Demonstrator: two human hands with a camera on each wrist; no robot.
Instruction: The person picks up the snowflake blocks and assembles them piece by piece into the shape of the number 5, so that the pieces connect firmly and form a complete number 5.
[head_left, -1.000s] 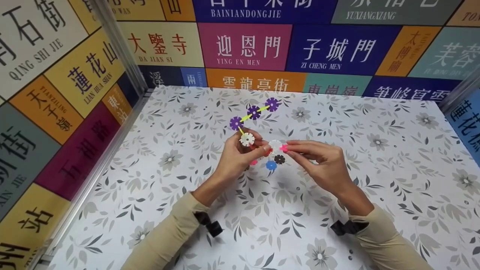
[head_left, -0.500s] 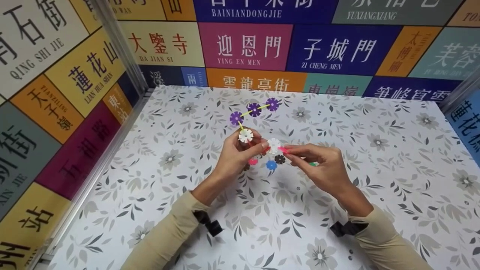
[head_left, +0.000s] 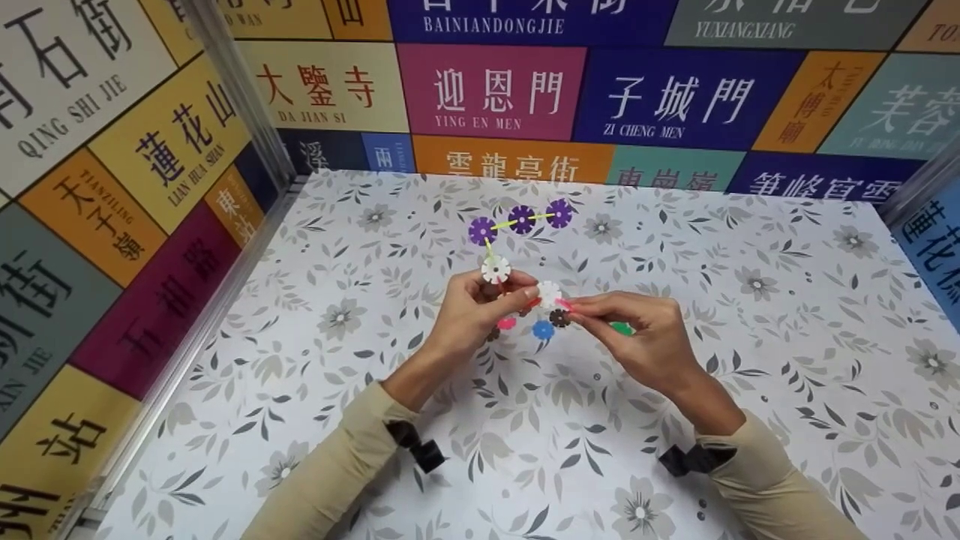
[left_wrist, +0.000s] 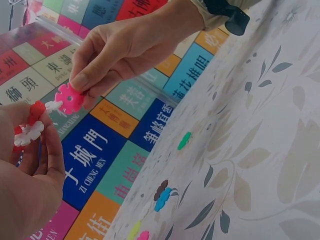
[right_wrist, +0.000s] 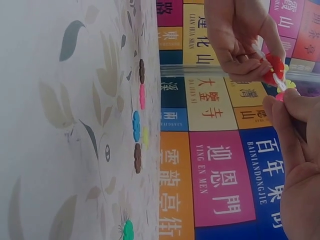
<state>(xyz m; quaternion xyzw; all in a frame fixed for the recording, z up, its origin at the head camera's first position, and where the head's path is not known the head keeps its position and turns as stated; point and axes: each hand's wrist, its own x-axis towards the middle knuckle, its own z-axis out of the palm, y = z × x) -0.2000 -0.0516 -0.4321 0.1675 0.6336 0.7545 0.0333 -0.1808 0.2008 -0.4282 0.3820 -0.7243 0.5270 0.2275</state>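
A chain of notched interlocking plastic discs is held up above the table. Three purple discs point(head_left: 521, 220), joined by yellow discs seen edge-on, lead down to a white disc point(head_left: 496, 269) over my left hand point(head_left: 480, 311). That hand grips the chain at a red disc point(left_wrist: 36, 109) between thumb and fingers. Beyond the red one sits a second white disc point(head_left: 550, 292). My right hand point(head_left: 649, 322) pinches a pink disc point(left_wrist: 70, 98), which meets this white disc's edge. Fingers partly hide the red disc in the head view.
Loose discs lie on the floral tabletop point(head_left: 525, 450) below the hands: a blue disc point(head_left: 543, 329), a dark brown disc point(head_left: 559, 319), a green disc point(head_left: 622, 328), a pink disc point(head_left: 507, 323) and another brown disc point(head_left: 493, 335). Sign-covered panels point(head_left: 491, 94) stand behind and to the left.
The chain's purple end has swung a little to the right. The white disc between my hands has turned, and the pink disc with my right fingers has dipped slightly.
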